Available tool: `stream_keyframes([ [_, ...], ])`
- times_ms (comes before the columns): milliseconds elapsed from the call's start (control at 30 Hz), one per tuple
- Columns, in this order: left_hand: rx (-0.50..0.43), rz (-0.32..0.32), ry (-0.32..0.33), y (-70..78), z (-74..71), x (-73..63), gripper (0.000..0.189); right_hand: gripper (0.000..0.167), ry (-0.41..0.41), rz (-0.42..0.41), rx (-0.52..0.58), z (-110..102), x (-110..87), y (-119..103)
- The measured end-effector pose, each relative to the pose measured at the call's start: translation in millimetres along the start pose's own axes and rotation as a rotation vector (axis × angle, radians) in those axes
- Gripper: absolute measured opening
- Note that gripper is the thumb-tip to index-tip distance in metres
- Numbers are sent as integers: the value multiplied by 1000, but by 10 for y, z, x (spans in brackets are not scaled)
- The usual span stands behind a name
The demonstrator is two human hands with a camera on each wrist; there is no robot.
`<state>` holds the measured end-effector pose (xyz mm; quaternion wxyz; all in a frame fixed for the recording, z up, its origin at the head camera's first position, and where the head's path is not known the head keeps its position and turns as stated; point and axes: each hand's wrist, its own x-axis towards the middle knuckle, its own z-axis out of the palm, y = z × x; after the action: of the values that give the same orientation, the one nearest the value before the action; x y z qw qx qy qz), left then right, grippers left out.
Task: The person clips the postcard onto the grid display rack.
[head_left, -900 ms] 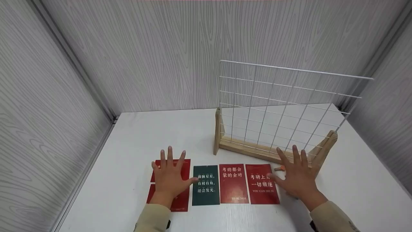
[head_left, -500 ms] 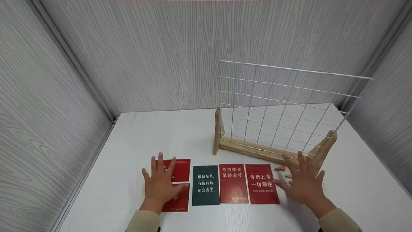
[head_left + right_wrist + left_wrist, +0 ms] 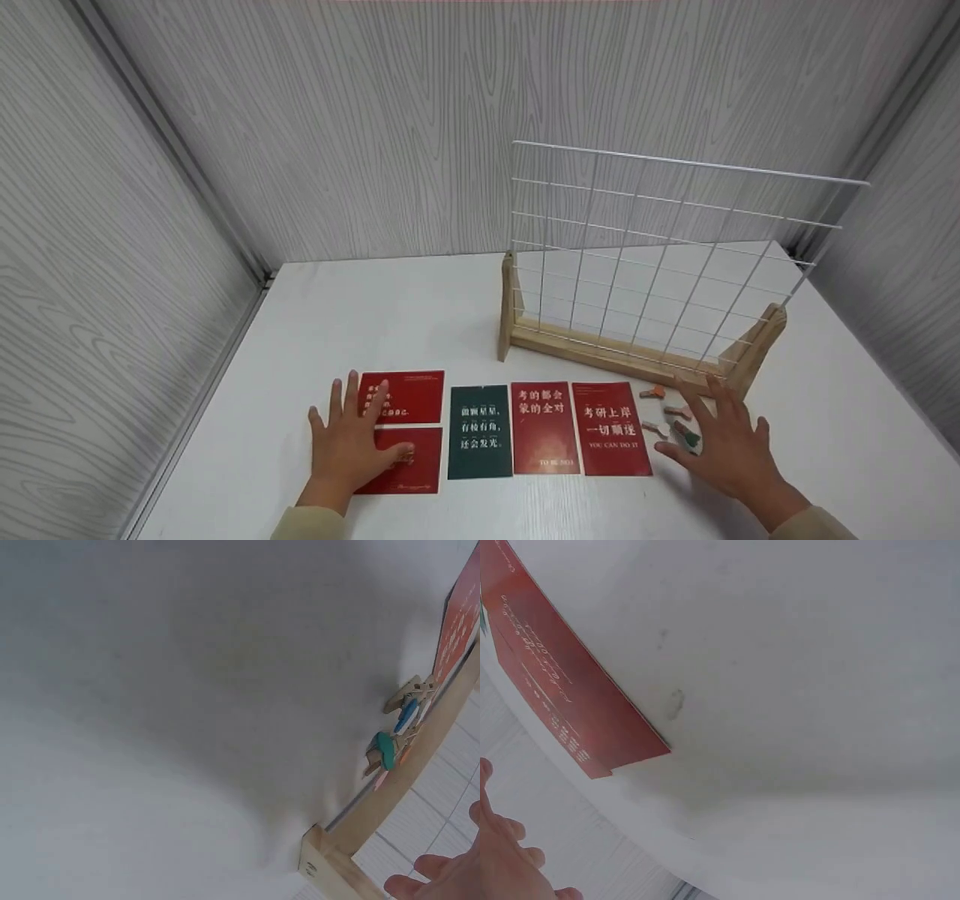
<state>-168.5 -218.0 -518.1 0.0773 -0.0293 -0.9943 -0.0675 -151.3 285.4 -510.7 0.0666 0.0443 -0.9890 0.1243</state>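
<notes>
Showing at the lower left of the head view, the left hand (image 3: 345,448) had its back to the camera, fingers spread and grasping nothing. Its thumb overlapped, in that view, a red card (image 3: 420,465); its index finger crossed the left part of a second red card (image 3: 416,394) directly above. Actual contact could not be determined. The left wrist view placed red cards at its upper left and part of the hand at its lower left.

At the lower centre, a green card (image 3: 480,432) with white lettering lay flat on the white worktop (image 3: 375,315). Just beside it lay a third red card (image 3: 545,435), then a fourth red card (image 3: 612,450) marked "YOU CAN DO IT".

From the centre to the upper right, a wire grid (image 3: 690,162) stood in a wooden base (image 3: 600,356). Below the base, right of the fourth card, lay a pale clip (image 3: 655,430), an orange clip (image 3: 652,392), a pink clip (image 3: 678,412) and a green clip (image 3: 685,433).

At the lower right, the right hand (image 3: 724,450) likewise had spread fingers, free of any grip; its thumb was near the green clip. Contact with the worktop could not be confirmed.
</notes>
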Motion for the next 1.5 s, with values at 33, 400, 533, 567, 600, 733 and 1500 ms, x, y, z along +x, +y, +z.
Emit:
stream_keyframes([
  [33, -2, 1, -5, -20, -1, -6, 107, 97, -6, 0, 1, 7, -14, 16],
  [400, -18, 29, -38, -241, -4, -70, 106, 102, 9, -81, -14, 73, -117, 159],
  [533, -39, 40, -49, -297, -3, -81, 103, 101, -13, -79, 1, 88, -151, 198],
  [567, -44, 44, -51, -309, -7, -83, 102, 101, -23, -75, 3, 88, -157, 202],
  [600, -53, 47, -53, -321, -13, -86, 102, 100, -36, -68, 9, 91, -163, 206],
  [733, -87, 61, -65, -363, -41, -98, 99, 101, -90, -40, 54, 101, -186, 217],
  [1500, -375, -84, -189, -600, -53, -175, 101, 86, -218, 53, 315, 121, -242, 276],
])
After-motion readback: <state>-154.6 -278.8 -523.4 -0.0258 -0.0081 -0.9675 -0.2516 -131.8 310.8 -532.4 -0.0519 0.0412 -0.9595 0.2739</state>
